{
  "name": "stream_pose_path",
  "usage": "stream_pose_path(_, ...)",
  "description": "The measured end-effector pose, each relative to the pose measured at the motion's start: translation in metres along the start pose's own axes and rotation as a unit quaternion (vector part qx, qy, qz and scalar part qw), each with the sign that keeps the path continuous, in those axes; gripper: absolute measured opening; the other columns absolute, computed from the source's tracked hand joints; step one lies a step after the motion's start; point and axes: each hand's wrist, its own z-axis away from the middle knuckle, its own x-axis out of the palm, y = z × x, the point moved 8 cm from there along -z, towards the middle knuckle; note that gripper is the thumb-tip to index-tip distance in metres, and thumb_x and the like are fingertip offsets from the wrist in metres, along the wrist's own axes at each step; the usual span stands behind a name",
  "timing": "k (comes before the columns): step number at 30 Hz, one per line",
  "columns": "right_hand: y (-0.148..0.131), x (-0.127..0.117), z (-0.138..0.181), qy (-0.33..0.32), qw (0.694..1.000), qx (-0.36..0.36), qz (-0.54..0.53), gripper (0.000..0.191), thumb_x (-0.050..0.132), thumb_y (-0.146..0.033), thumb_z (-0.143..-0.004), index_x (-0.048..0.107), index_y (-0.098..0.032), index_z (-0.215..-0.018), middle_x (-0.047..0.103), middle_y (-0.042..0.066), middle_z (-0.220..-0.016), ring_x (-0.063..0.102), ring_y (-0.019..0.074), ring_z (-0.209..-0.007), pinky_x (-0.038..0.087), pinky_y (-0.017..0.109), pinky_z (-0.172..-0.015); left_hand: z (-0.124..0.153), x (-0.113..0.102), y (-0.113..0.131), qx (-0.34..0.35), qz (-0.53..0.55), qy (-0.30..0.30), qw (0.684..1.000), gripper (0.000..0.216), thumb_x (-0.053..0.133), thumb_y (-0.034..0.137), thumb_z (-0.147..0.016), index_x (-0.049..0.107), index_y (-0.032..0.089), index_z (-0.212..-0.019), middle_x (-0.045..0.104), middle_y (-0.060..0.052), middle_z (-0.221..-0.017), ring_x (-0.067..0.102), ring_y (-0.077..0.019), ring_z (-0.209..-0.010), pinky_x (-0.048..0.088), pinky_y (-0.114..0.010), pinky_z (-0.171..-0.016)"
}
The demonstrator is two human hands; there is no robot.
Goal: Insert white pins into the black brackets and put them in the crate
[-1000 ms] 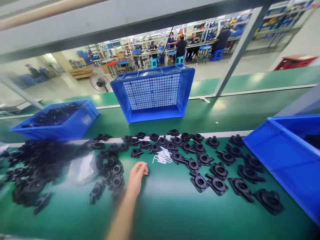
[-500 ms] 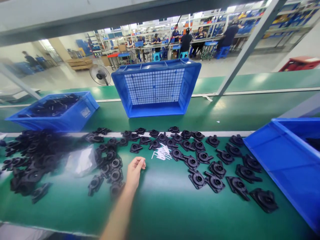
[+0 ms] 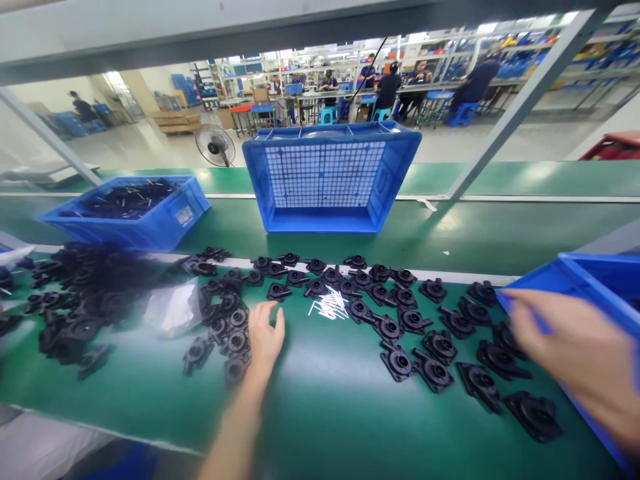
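Black plastic housings (image 3: 400,363) between open left hand (image 3: 263,337) and blurred right hand (image 3: 575,353).

The bench (image 3: 350,413) has a smooth green surface with a soft shine. The black housings (image 3: 400,363) look like matt moulded plastic. The blue crate (image 3: 395,167) is glossy plastic, the bag (image 3: 173,310) thin clear film.

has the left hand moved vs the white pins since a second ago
Yes. The left hand has opened and shifted left, away from the white pins, toward the black parts.
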Motion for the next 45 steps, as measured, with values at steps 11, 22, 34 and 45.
stream_pose_path(11,-0.209,0.150,0.040,-0.151,0.957,-0.019,-0.245,0.015,0.045,-0.020,-0.091,0.060,-0.017,-0.089,0.062,0.005,-0.086,0.053,0.0183,-0.084,0.042,0.031,-0.078,-0.011,-0.049,-0.059,-0.131,-0.383,0.013,0.914,0.030,0.047,0.037,-0.084,0.059,0.015,-0.100,0.057,-0.012,-0.095,0.050,-0.0282,-0.091,0.037,-0.036,-0.071)
stream_pose_path(22,-0.205,0.185,0.047,-0.207,0.968,-0.001,-0.139,0.011,0.050,-0.019,-0.089,0.060,-0.017,-0.086,0.055,0.006,-0.088,0.045,0.0206,-0.084,0.037,0.032,-0.074,-0.015,-0.031,-0.042,-0.045,-0.214,0.001,0.976,0.029,0.045,0.040,-0.085,0.061,0.016,-0.088,0.060,-0.009,-0.087,0.055,-0.0237,-0.085,0.039,-0.033,-0.076)
stream_pose_path(34,-0.263,0.218,0.007,-0.271,0.947,-0.162,-0.060,0.013,0.052,-0.013,-0.086,0.062,-0.016,-0.078,0.056,0.008,-0.090,0.047,0.0221,-0.086,0.035,0.033,-0.069,0.008,0.028,-0.029,-0.258,0.396,-0.101,0.876,0.044,0.057,0.057,-0.074,0.052,0.015,-0.065,0.045,0.004,-0.060,0.040,-0.0082,-0.058,0.032,-0.020,-0.056)
stream_pose_path(45,-0.288,0.237,0.000,-0.220,0.930,-0.292,-0.045,0.019,0.045,-0.002,-0.082,0.062,-0.011,-0.085,0.059,0.012,-0.091,0.050,0.0248,-0.084,0.039,0.036,-0.071,0.019,0.050,-0.030,-0.417,0.557,-0.060,0.716,0.052,0.077,0.055,-0.052,0.047,0.016,-0.067,0.047,0.004,-0.053,0.044,-0.0082,-0.044,0.027,-0.018,-0.041)
